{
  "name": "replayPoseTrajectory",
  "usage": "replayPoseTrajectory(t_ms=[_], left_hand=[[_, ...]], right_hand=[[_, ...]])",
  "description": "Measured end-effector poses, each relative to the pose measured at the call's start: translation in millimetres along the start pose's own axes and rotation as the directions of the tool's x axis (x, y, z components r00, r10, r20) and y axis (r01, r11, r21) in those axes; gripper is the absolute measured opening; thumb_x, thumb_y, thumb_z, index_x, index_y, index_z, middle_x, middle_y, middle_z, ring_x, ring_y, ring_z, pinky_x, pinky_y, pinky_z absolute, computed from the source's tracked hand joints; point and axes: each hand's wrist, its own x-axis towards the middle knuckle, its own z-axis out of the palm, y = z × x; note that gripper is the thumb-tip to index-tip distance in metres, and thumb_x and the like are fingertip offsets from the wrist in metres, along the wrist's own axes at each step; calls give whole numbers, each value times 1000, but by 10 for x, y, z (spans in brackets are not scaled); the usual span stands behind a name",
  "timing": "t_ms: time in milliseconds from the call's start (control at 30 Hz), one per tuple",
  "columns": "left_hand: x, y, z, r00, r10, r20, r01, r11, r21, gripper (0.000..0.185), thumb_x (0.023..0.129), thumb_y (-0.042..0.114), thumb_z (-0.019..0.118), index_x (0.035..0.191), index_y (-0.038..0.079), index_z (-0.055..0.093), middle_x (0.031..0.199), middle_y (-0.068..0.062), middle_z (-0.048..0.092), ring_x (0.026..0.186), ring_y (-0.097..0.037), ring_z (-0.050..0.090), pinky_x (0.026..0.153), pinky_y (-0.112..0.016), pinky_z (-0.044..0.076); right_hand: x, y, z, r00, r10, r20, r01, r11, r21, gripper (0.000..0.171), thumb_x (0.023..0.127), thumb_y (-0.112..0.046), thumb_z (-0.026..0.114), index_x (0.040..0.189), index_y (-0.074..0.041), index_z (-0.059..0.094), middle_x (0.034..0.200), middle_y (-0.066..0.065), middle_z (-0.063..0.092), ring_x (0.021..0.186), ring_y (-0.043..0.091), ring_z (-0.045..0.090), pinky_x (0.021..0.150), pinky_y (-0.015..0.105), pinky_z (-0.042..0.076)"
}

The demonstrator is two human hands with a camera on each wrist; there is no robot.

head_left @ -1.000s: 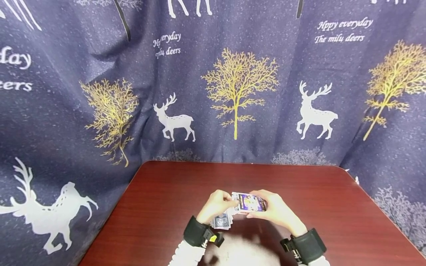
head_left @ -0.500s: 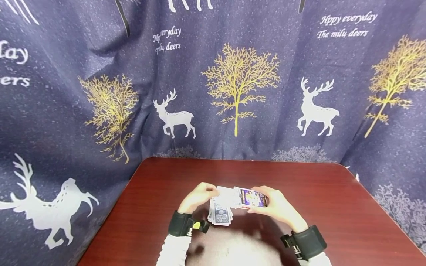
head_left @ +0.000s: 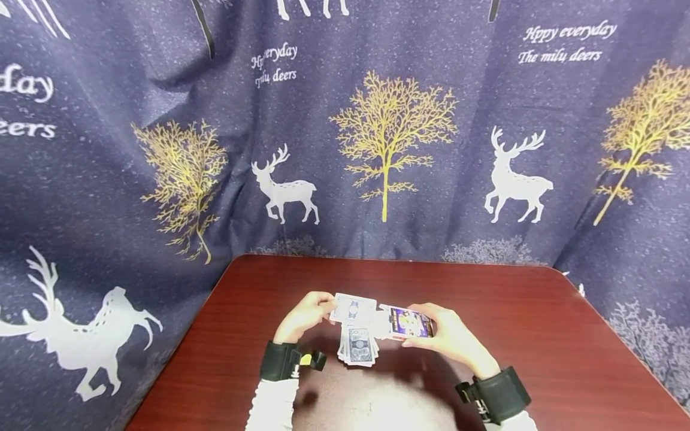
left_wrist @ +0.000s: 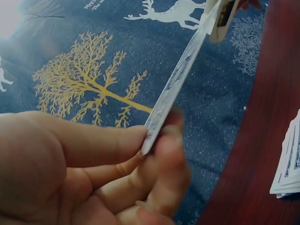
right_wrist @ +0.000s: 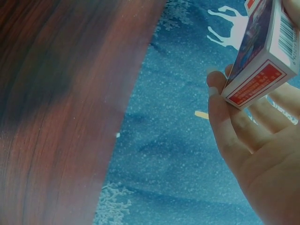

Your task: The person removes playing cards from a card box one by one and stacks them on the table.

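My left hand [head_left: 304, 316] pinches a playing card [head_left: 353, 309] by its left end, patterned back up; in the left wrist view the card [left_wrist: 176, 82] is nearly edge-on between thumb and fingers. Whether it is one card or a few, I cannot tell. My right hand [head_left: 455, 340] grips a purple-fronted playing card box [head_left: 411, 323] lying sideways. White cards [head_left: 381, 324] stick out of the box's left end. Below the held card, a loose stack of blue-backed cards [head_left: 358, 347] rests on the table. The right wrist view shows the box's red end panel [right_wrist: 257, 85].
A reddish-brown table [head_left: 269, 287] spreads beneath both hands. Behind it hangs a dark blue curtain [head_left: 431, 227] with deer and trees. Glare brightens the table's near part.
My left hand has drawn away to the left from the box, bringing the card out and tipping its patterned back into view. My right hand keeps the box nearly still.
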Motion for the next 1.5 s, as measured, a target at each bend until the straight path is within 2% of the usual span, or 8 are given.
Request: replayPoseTrajectory(t_ms=[167,267,467,667,967,1133,1300,1500], left_hand=[[35,-65,15,987,18,-158,-5,997,83,18,93,1,51,93,-8,67,74,-6,61,66,-12,53,62,-25,44],[56,-132,64,973,52,-226,-5,980,201,19,92,2,53,94,-4,71,79,-10,66,70,-13,54,66,-27,44],[110,-283,226,976,133,-174,-50,909,414,14,88,9,62,92,4,76,88,-9,73,78,-15,62,71,-30,49],[187,-380,409,970,173,-168,-85,897,435,7,80,11,73,80,4,76,75,-7,72,64,-11,58,60,-25,46],[224,-445,572,952,93,-293,70,861,503,11,71,21,79,68,13,71,67,0,66,63,-14,56,55,-31,44],[224,-325,586,936,115,-334,71,865,496,15,80,25,75,72,13,70,66,1,62,62,-13,53,56,-29,41],[198,-61,620,933,217,-286,-83,905,416,12,84,21,70,76,13,68,68,0,59,66,-10,49,60,-24,38],[84,218,790,944,268,-194,-181,910,374,7,77,19,73,76,15,68,75,1,57,73,-9,47,67,-23,37]], right_hand=[[-4,-16,-9,1000,0,-3,0,1000,2,61,66,-52,83,117,-22,65,104,-13,67,84,-1,58,73,22,48],[-10,-32,-14,1000,4,-7,-4,1000,1,62,66,-51,83,117,-21,65,105,-12,68,84,-1,58,73,23,49],[-20,-45,-14,1000,12,-2,-12,1000,-6,63,66,-50,83,117,-19,65,104,-10,68,83,-1,57,73,23,49],[-18,-51,-11,1000,13,2,-13,1000,-7,62,66,-51,83,117,-20,65,103,-11,68,83,-1,57,72,22,48],[-20,-51,0,1000,19,10,-19,1000,-6,62,65,-50,83,117,-19,65,103,-11,68,83,-2,57,73,22,48],[-20,-44,-13,1000,21,15,-21,1000,7,62,65,-51,83,116,-20,65,103,-11,68,83,-1,58,73,22,49],[-15,-17,-27,1000,0,6,0,1000,-9,62,66,-51,83,116,-21,65,104,-12,68,84,-1,58,73,22,49],[-6,-10,-39,1000,-29,-11,28,1000,-10,61,66,-49,84,117,-21,65,106,-11,68,86,0,59,74,23,49]])
